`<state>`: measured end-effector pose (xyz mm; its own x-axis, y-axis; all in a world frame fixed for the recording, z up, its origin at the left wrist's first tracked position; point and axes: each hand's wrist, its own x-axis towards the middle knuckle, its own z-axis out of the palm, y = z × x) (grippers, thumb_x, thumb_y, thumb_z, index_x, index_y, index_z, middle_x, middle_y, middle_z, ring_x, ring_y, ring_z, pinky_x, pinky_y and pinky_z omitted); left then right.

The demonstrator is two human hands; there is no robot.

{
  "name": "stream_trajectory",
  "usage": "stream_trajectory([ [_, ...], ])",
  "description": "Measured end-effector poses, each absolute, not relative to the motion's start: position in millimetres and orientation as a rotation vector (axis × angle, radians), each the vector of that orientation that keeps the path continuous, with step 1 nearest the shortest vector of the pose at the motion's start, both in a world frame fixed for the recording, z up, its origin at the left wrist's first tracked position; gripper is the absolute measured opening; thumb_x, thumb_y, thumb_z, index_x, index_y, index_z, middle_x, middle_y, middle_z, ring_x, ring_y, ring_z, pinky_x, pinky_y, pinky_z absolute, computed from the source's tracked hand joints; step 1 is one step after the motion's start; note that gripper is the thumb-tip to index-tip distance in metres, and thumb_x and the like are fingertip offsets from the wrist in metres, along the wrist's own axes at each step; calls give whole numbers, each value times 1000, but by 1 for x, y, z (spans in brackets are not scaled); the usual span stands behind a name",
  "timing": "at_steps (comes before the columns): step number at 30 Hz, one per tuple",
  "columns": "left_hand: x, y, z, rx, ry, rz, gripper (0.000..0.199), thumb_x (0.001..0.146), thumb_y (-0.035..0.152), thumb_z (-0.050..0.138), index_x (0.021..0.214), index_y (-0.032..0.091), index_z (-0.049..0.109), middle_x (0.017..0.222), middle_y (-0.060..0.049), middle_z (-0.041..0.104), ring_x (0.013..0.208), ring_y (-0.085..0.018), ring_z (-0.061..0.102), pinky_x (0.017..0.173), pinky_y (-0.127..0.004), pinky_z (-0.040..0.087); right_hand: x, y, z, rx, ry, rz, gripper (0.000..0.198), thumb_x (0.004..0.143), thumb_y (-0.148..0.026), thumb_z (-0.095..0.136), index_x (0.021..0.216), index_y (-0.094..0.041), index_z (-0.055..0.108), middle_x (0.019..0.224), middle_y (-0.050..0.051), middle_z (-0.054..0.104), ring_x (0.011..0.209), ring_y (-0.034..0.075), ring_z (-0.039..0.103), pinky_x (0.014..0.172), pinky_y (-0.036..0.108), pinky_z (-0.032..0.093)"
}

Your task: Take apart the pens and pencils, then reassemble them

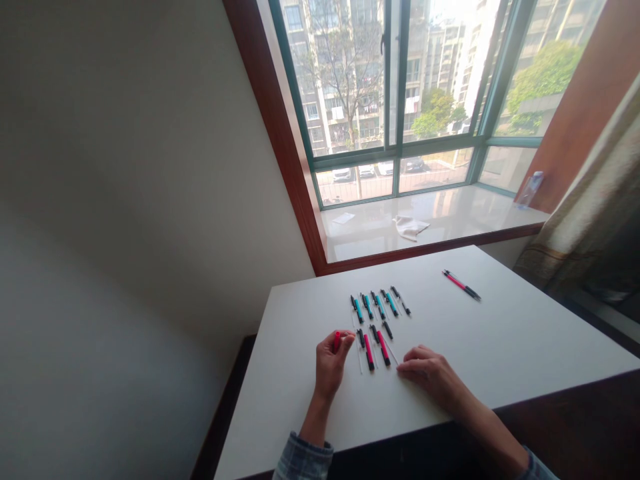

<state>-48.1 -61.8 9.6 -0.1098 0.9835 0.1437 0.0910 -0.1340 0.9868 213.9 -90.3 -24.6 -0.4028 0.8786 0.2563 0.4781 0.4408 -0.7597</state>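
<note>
My left hand (pixel 330 367) is closed on a red pen barrel (pixel 337 341), held upright just above the table. Something tiny shows at its thumb and fingertip, too small to make out. My right hand (pixel 430 371) rests low over the table, its fingertips pinched at the lower end of a thin white pen refill (pixel 393 351) that lies at a slant. Between the hands lie two red barrels with black grips (pixel 369 352), white refills and black pen tops (pixel 388 329). Behind them is a row of teal barrels (pixel 381 307) with black tops and refills.
Two whole pens, one red (pixel 460 283), lie at the right of the white table (pixel 520 333). Beyond the table, the window sill (pixel 370 237) holds a crumpled cloth (pixel 411 227), a paper (pixel 343 218) and a clear bottle (pixel 530 190). A wall (pixel 150 233) stands left.
</note>
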Motion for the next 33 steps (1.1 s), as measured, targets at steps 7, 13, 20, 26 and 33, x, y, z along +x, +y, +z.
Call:
stream_trajectory([
  [7, -46, -62, 14, 1299, 1293, 1375, 37, 82, 50, 76, 83, 13, 78, 78, -4, 72, 72, -15, 59, 66, -24, 46, 219, -86, -21, -1099, -2018, 804, 25, 99, -36, 60, 100, -27, 83, 97, 8, 74, 89, 23, 70, 79, 31, 57],
  [13, -46, -62, 11, 1296, 1292, 1381, 36, 83, 49, 76, 86, 13, 78, 81, -6, 73, 75, -16, 59, 67, -25, 47, 218, -84, -21, -1139, -2069, 807, 29, 101, -38, 56, 101, -25, 82, 99, 9, 73, 90, 23, 70, 82, 32, 55],
  [20, -47, -62, 8, 1304, 1273, 1376, 36, 84, 48, 76, 87, 12, 77, 83, -7, 73, 77, -17, 60, 67, -25, 47, 212, -79, -18, -1138, -2069, 792, 29, 100, -39, 56, 100, -26, 82, 98, 8, 73, 91, 23, 69, 83, 32, 55],
  [26, -48, -62, 8, 1301, 1282, 1371, 35, 84, 48, 76, 85, 13, 77, 83, -6, 73, 76, -17, 60, 67, -24, 46, 208, -77, -19, -1154, -2052, 751, 27, 100, -38, 57, 101, -27, 82, 97, 8, 74, 89, 23, 69, 84, 34, 55],
  [33, -47, -62, 10, 1306, 1293, 1370, 34, 83, 47, 76, 84, 13, 76, 82, -6, 73, 76, -17, 61, 68, -25, 47, 204, -76, -17, -1165, -2046, 755, 27, 99, -40, 58, 100, -27, 82, 96, 7, 74, 88, 22, 68, 82, 32, 55],
])
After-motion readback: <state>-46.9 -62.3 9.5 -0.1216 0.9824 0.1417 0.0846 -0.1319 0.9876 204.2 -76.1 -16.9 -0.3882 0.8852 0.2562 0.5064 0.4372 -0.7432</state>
